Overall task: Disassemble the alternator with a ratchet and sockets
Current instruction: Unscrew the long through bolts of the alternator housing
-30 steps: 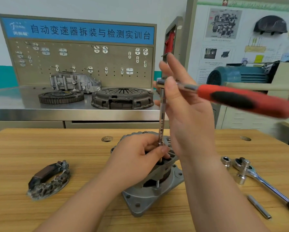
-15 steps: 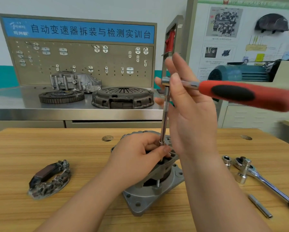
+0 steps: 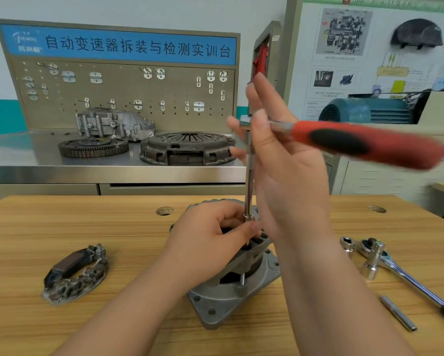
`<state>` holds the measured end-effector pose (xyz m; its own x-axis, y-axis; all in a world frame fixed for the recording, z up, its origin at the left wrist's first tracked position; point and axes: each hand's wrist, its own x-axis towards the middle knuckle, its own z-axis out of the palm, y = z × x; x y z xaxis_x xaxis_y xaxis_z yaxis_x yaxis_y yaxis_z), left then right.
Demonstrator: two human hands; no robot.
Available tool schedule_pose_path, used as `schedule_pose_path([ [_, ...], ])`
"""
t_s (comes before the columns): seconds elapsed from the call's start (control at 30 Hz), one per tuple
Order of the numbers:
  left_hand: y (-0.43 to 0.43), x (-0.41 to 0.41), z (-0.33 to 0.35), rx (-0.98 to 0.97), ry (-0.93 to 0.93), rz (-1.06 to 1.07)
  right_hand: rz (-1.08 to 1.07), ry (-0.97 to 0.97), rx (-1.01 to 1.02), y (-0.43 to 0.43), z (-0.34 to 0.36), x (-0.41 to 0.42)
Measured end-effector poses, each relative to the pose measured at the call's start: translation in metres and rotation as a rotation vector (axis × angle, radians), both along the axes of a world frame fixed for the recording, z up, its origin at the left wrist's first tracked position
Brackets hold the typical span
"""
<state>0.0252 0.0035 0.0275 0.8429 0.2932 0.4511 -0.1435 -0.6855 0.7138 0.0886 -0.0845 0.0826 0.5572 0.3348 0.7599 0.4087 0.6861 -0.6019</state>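
Note:
The grey alternator (image 3: pixel 231 296) stands on its square base in the middle of the wooden table (image 3: pixel 74 222). My left hand (image 3: pixel 210 240) grips its top, fingers around the socket at the foot of a long upright extension bar (image 3: pixel 248 186). A ratchet with a red and black handle (image 3: pixel 364 145) sits on top of the bar, its handle pointing right and blurred. My right hand (image 3: pixel 285 160) holds the ratchet head, with the thumb on the near side and the fingers stretched upward behind it.
A removed rectifier piece (image 3: pixel 74 273) lies at the table's left. At the right lie a second ratchet (image 3: pixel 406 276), loose sockets (image 3: pixel 348 244) and a short bar (image 3: pixel 398 313). A steel bench behind holds a clutch cover (image 3: pixel 187 149), a flywheel (image 3: pixel 92 146) and a housing.
The red ratchet handle has swung slightly at the right while my right hand stays at its head. My left hand and the alternator have stayed put.

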Motion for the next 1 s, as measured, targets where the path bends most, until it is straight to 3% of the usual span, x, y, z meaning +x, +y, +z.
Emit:
schedule_pose_path([
  [0.17, -0.0007, -0.0016, 0.0007, 0.042, 0.006, -0.046, 0.219, 0.249, -0.117, -0.0058, 0.001, 0.0074],
  [0.33, 0.0001, -0.0004, -0.0006, 0.061, -0.004, 0.007, -0.029, 0.07, -0.056, -0.0008, -0.0013, 0.0038],
  [0.43, -0.0006, 0.0, -0.0007, 0.044, -0.001, 0.01, -0.046, -0.016, -0.017, 0.001, -0.0021, 0.0035],
  [0.63, -0.0031, -0.0017, 0.0007, 0.059, -0.001, -0.027, 0.253, 0.273, -0.091, -0.0062, 0.0009, 0.0088],
  [0.8, -0.0014, -0.0002, -0.0009, 0.039, 0.01, 0.011, -0.064, 0.003, -0.06, -0.0024, -0.001, 0.0046],
  [0.87, -0.0027, -0.0006, -0.0003, 0.04, 0.011, 0.025, -0.085, -0.082, -0.026, 0.0004, -0.0024, 0.0023],
  [1.0, -0.0043, -0.0012, -0.0002, 0.051, -0.013, 0.008, 0.199, 0.161, -0.016, -0.0012, 0.0001, 0.0033],
])
